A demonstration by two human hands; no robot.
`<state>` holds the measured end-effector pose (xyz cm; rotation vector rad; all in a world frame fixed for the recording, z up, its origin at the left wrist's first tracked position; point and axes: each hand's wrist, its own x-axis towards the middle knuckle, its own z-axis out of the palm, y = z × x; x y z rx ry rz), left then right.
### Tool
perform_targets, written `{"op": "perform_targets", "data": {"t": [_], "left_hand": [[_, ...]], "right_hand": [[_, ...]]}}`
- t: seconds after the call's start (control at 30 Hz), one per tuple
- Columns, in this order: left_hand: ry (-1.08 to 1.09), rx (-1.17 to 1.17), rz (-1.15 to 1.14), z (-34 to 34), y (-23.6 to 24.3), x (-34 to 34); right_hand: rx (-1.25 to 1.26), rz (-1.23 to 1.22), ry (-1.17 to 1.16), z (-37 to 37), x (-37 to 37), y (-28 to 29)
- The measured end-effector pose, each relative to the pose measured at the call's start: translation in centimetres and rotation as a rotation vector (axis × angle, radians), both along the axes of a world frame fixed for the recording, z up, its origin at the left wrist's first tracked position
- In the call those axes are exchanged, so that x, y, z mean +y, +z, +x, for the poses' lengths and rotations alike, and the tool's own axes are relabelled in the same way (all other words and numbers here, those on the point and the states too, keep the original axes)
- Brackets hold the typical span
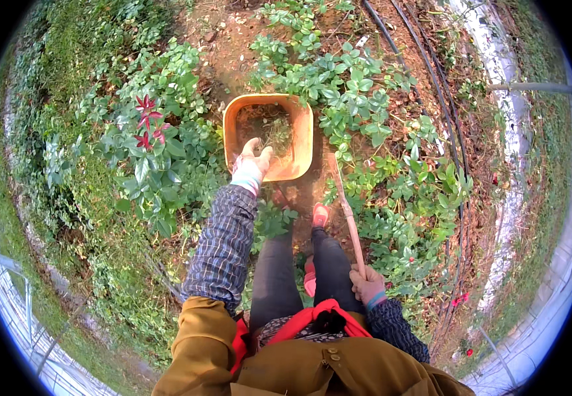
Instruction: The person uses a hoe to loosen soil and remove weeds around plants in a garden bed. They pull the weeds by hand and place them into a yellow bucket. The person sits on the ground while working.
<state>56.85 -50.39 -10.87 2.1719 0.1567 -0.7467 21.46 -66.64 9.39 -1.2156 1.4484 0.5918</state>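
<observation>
My left hand (252,161) reaches over the near-left part of an orange square bucket (302,142). Its thumb and fingers look apart, pointing into the bucket, and nothing shows between them. Inside the bucket lies a small heap of pulled weeds (277,133) with some soil. My right hand (367,286), low by my right thigh, is closed round the near end of a long wooden stick (350,221). The stick points away from me, its far end just right of the bucket. Whether that end carries a blade cannot be made out.
Leafy rose bushes (352,86) crowd the right side; another bush with dark red young leaves (146,122) stands left. Black hoses (441,86) run along the right, beside a white strip (507,132). My pink shoe (320,214) is on bare soil behind the bucket's near side.
</observation>
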Motion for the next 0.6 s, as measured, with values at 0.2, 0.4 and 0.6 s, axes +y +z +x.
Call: {"op": "perform_targets", "data": {"t": [0.2,0.4,0.6], "left_hand": [[0.546,0.292,-0.497,-1.2,8.8,3.2],[0.602,0.796,-1.055,-6.6,15.3,0.5],[0.907,0.830,-1.390,-10.7,17.8,-4.4]], "right_hand": [[-0.259,-0.371,0.507,6.4,-1.5,-1.8],[-0.410,0.390,0.236,20.4,-1.4,3.2],[-0.610,0.599,0.253,25.4,-0.7,0.5]]}}
